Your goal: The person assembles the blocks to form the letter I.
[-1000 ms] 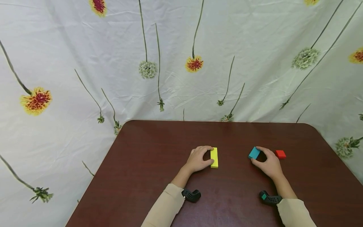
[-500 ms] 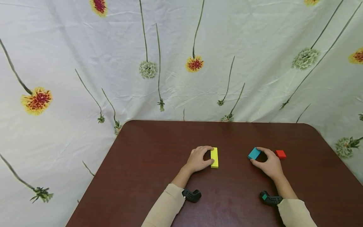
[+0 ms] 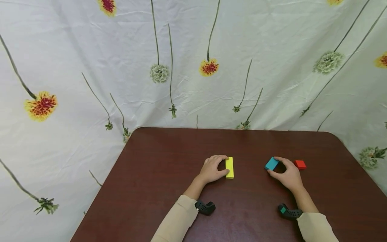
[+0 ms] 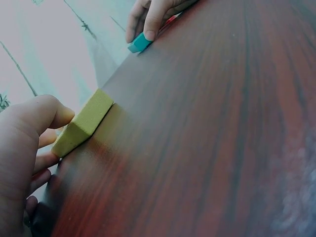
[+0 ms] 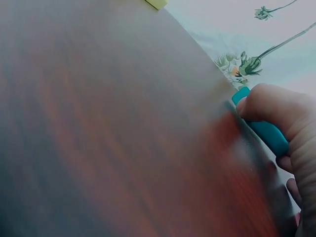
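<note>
My left hand (image 3: pixel 210 169) pinches a yellow rectangular block (image 3: pixel 230 168) by its left side, thumb at the near end and fingers at the far end. In the left wrist view the yellow block (image 4: pixel 85 121) stands out between thumb and fingertips, close over the table. To the right, my right hand (image 3: pixel 289 174) holds a blue block (image 3: pixel 271 163), turned slantwise, between thumb and fingers. The right wrist view shows the blue block (image 5: pixel 268 136) partly covered by the thumb. Just beyond the right knuckles lies a red block (image 3: pixel 300 164).
The dark reddish-brown table (image 3: pixel 169 161) has rounded far corners. Behind it hangs a pale cloth (image 3: pixel 181 40) printed with flowers. Black wrist devices sit at both wrists, the left device (image 3: pixel 205 208) and the right device (image 3: pixel 289 212) close over the tabletop.
The head view has shifted very slightly. Both hands keep their grip, and the yellow, blue and red blocks stay practically where they were.
</note>
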Demonstrator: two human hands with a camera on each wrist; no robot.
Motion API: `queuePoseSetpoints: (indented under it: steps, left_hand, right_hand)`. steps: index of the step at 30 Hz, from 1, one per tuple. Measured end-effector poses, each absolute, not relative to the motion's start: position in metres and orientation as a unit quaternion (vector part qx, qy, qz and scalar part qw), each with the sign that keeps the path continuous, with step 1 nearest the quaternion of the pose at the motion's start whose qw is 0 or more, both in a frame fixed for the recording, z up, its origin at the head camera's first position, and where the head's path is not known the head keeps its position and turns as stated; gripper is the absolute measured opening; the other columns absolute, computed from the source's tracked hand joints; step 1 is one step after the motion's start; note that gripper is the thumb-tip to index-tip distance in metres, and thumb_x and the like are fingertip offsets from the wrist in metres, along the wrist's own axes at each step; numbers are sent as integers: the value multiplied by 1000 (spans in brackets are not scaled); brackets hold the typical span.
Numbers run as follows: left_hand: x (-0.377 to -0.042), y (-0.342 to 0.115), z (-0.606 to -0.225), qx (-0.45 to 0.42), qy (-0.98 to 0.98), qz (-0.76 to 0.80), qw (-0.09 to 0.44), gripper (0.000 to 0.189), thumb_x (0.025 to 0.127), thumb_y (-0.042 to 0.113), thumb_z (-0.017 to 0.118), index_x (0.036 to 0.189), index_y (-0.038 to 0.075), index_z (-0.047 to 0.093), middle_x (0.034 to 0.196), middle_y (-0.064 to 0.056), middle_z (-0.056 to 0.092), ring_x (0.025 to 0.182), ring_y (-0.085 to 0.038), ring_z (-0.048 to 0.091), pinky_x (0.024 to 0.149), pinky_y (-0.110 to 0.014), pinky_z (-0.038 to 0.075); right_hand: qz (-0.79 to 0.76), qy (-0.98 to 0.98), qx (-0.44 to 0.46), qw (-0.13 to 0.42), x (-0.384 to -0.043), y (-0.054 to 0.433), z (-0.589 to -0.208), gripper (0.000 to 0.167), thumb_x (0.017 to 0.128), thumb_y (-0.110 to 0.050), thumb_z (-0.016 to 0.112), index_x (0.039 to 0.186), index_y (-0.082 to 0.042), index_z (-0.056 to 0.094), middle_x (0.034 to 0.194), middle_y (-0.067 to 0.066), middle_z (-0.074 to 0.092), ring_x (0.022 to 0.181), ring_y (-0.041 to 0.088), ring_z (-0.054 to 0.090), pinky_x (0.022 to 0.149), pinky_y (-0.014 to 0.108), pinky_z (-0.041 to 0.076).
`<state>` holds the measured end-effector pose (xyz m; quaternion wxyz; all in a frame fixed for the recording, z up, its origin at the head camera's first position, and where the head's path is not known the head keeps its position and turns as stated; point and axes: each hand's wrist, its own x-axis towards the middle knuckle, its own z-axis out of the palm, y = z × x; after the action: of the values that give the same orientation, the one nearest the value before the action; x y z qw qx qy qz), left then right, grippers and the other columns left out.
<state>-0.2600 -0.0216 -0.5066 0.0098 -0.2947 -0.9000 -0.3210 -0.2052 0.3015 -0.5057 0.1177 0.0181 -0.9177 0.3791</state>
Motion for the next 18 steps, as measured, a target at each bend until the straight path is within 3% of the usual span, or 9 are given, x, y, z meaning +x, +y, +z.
queuePoseSetpoints:
  steps: [18]
  left_hand:
    - [-260,-21,-506,-290,-901,-323,5,46,91,33,63,134,17,57,138,1,54,132,-23,43,106,-49,30]
  right_hand:
    - [408,-904,41,121,-193,287,-498,63,84,-26,78,136,-1,53,137,27,47,125,47,40,94,67,34]
